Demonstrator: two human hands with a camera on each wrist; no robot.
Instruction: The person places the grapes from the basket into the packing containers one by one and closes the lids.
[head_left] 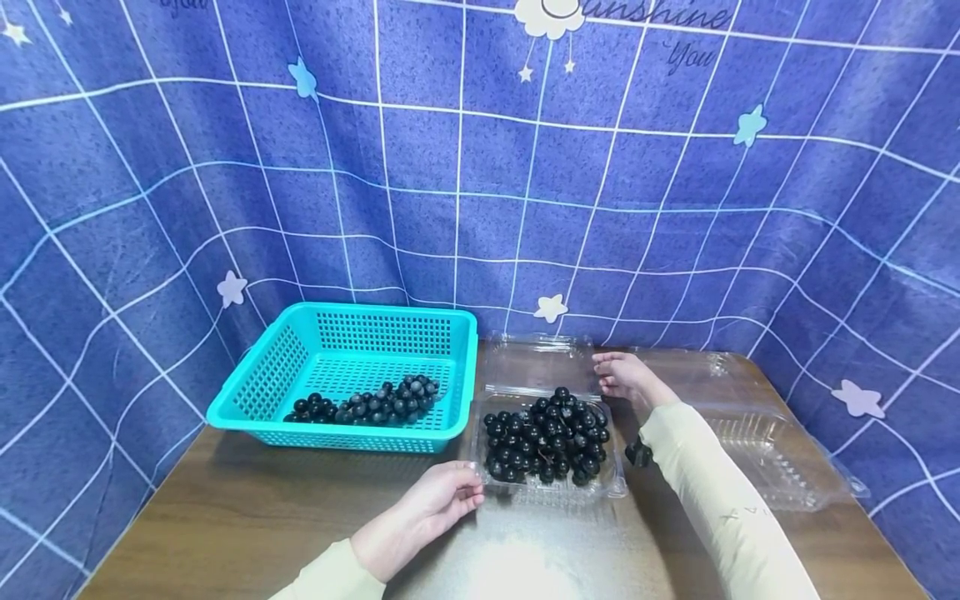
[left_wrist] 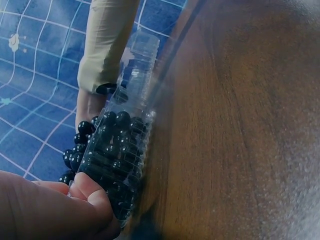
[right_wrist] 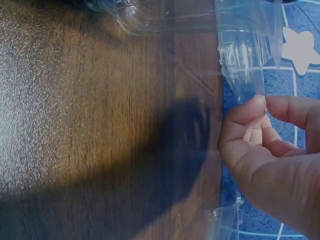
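A clear plastic clamshell box [head_left: 617, 485] holds a heap of dark grapes [head_left: 551, 437], its lid [head_left: 536, 364] folded back toward the curtain. At the box's front left corner, my left hand [head_left: 435, 504] pinches the rim between thumb and fingers; the left wrist view shows this grip beside the grapes [left_wrist: 112, 145]. My right hand [head_left: 628, 377] is at the right side of the raised lid. In the right wrist view its thumb and index finger pinch the lid's edge [right_wrist: 245, 65], with the other fingers curled.
Left of the box stands a turquoise plastic basket [head_left: 337, 438] with more dark grapes [head_left: 386, 404] in it. Another clear clamshell box [head_left: 780, 467] lies open on the right, partly behind my right arm. A blue curtain [head_left: 495, 217] hangs behind the wooden table [head_left: 225, 508].
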